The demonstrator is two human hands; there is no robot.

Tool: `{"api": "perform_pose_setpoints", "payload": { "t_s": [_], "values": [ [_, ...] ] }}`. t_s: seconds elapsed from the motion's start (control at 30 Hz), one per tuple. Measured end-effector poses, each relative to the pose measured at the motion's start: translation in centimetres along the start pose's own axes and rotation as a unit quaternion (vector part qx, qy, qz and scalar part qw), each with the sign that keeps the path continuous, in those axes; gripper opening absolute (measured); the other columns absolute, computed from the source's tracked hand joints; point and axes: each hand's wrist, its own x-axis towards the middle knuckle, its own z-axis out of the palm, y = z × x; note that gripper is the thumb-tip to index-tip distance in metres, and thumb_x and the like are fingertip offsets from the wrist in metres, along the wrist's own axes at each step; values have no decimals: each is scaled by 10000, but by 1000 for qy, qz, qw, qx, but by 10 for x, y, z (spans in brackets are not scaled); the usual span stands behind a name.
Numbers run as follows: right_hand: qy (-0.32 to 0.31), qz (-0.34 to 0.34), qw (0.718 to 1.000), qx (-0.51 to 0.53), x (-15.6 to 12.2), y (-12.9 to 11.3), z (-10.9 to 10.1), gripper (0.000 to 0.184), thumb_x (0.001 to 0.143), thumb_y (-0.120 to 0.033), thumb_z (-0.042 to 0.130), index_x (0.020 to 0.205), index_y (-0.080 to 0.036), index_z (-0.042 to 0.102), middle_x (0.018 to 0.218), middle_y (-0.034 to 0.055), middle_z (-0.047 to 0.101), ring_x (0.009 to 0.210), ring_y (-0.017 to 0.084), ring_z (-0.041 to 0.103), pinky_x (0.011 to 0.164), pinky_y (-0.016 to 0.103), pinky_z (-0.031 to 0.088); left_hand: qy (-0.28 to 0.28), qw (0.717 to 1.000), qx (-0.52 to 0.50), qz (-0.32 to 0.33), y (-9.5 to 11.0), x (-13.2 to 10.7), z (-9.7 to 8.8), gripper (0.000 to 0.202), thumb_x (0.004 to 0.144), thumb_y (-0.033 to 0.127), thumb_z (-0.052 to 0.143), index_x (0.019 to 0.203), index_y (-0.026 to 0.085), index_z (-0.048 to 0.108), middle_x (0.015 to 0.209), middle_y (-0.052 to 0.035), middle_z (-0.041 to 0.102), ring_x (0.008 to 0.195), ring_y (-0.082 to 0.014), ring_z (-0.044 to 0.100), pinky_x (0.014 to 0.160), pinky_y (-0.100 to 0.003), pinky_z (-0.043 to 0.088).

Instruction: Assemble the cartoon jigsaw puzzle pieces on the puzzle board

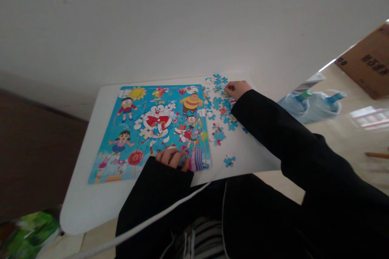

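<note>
A colourful cartoon jigsaw puzzle board (146,129) lies on a small white table (91,198). My left hand (172,157) rests on the board's near edge, fingers curled down against it. To the right of the board is a scatter of several loose blue puzzle pieces (219,109). My right hand (237,88) reaches to the far end of that scatter with fingers curled onto the pieces; what it grips is too small to name. Both arms wear black sleeves. One loose piece (229,160) lies alone near the table's front edge.
A white wall rises behind the table. Large blue water bottles (313,105) lie on the floor to the right, with a cardboard box (367,62) beyond them. A green bag (27,232) sits at the lower left. A white cable (158,218) crosses my lap.
</note>
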Motion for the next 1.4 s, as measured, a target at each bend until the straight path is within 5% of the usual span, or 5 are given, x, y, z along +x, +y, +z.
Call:
{"api": "perform_pose_setpoints", "payload": {
  "t_s": [0.3,0.73,0.97,1.23,1.4],
  "values": [
    [-75,-58,995,-38,5,4,-8,238,786,-326,567,951,-242,716,929,11,712,826,160,639,737,276,475,-23,999,12,-27,3,-1,-3,103,748,246,683,819,188,637,809,-42,603,745,-181,544,736,-341,441],
    [-95,-175,979,-49,21,-42,6,389,897,-207,437,1256,-262,577,1274,23,589,1148,204,517,981,362,398,-26,999,20,-13,1,-2,-3,140,769,268,655,885,223,589,826,-29,597,736,-182,547,719,-362,434],
    [-98,-111,988,-53,21,-34,0,307,863,-288,531,1143,-273,657,1151,29,655,1096,242,547,899,384,456,-33,999,11,-31,3,-1,-3,90,761,250,656,832,207,622,809,-29,607,747,-195,548,704,-341,437],
    [-89,-142,986,4,-23,-15,-33,363,887,-331,458,1205,-260,620,1099,24,686,958,201,629,851,344,479,-22,1000,5,-14,1,-2,-2,145,742,249,683,851,200,600,830,-40,603,747,-198,559,712,-357,436],
    [-106,-282,953,-22,-75,-12,-11,390,915,-320,414,1249,-206,579,1289,35,579,1193,212,508,1019,388,378,-11,1000,-1,-2,2,0,-2,147,734,228,689,844,182,603,826,-51,596,764,-202,567,691,-339,432]
  ]
}}
